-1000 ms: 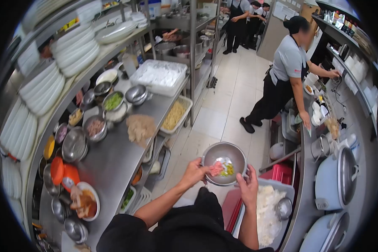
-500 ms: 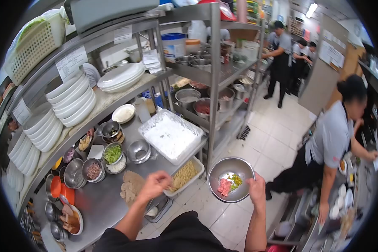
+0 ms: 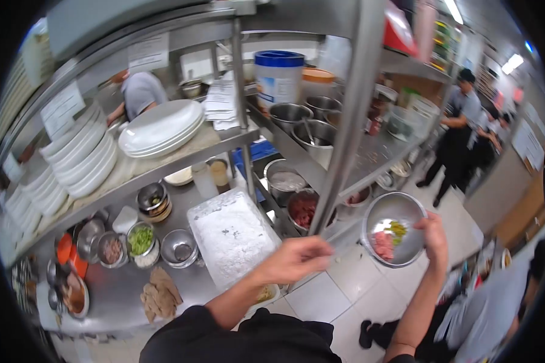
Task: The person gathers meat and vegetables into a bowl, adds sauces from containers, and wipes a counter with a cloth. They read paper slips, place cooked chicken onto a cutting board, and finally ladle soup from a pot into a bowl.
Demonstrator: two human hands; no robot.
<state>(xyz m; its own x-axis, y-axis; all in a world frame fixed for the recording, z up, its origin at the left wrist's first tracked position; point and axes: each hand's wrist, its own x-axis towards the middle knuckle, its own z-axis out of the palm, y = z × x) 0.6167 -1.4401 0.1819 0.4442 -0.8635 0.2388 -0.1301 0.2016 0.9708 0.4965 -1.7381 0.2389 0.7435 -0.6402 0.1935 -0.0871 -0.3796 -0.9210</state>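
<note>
My right hand (image 3: 433, 240) grips the rim of a steel mixing bowl (image 3: 399, 209), tilted toward me above the floor. Inside the bowl lie a lump of pink minced meat (image 3: 383, 245) and some chopped yellow-green pieces (image 3: 396, 232). My left hand (image 3: 298, 259) is stretched forward between the white tray and the bowl, touching neither. Its fingers are loosely bent, a little apart and blurred at the tips, with nothing seen in them. Below my left forearm, a bin of noodles (image 3: 264, 294) is mostly hidden.
A flour-dusted white tray (image 3: 230, 233) sits on the steel counter, beside bowls of chopped greens (image 3: 141, 240) and meat (image 3: 112, 249). A steel shelf post (image 3: 351, 115) rises ahead, with bowls of red meat (image 3: 304, 210) behind it. A co-worker (image 3: 478, 320) stands close at right.
My view has swung left and closer to the shelves. The bowl in my right hand has moved forward, and my left hand has moved from above the noodle bin toward the shelf post.
</note>
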